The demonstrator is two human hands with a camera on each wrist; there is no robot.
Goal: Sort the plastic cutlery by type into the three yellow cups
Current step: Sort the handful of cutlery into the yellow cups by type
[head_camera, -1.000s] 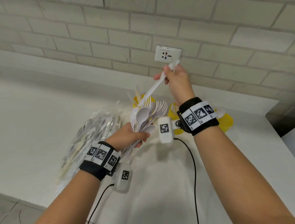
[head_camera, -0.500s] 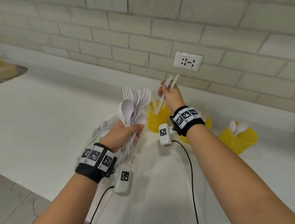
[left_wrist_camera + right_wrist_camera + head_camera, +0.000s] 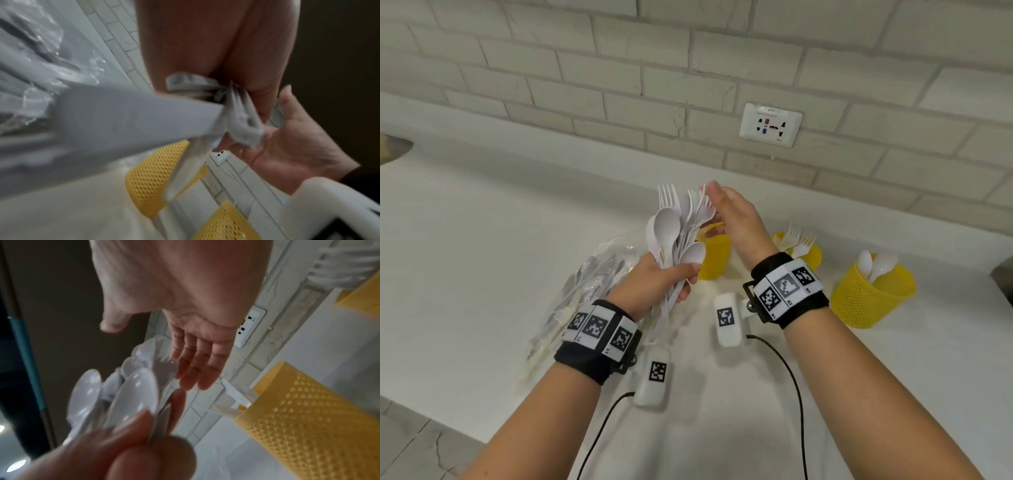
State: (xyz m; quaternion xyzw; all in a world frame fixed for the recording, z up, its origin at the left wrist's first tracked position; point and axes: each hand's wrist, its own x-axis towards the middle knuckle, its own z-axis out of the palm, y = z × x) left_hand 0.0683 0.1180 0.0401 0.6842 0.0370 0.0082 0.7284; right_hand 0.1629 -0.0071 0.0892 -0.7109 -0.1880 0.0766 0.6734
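My left hand (image 3: pixel 657 281) grips a bundle of white plastic forks and spoons (image 3: pixel 676 226) upright above the counter. My right hand (image 3: pixel 726 212) is open with straight fingers, its fingertips at the fork heads at the top of the bundle, holding nothing; the right wrist view shows its fingers (image 3: pixel 193 369) spread beside the spoon bowls (image 3: pixel 131 395). Three yellow mesh cups stand behind: the left cup (image 3: pixel 714 253) with knives, partly hidden by my hand, the middle cup (image 3: pixel 806 253) with forks, the right cup (image 3: pixel 869 294) with spoons.
A clear plastic bag (image 3: pixel 585 291) with more cutlery lies on the white counter (image 3: pixel 482 240) left of my left hand. A wall socket (image 3: pixel 770 125) sits in the tiled wall behind. Camera cables trail toward the counter's front edge.
My right hand let go of the knife it held over the left cup and came back, open, to the top of the bundle. The left hand stayed holding the bundle.
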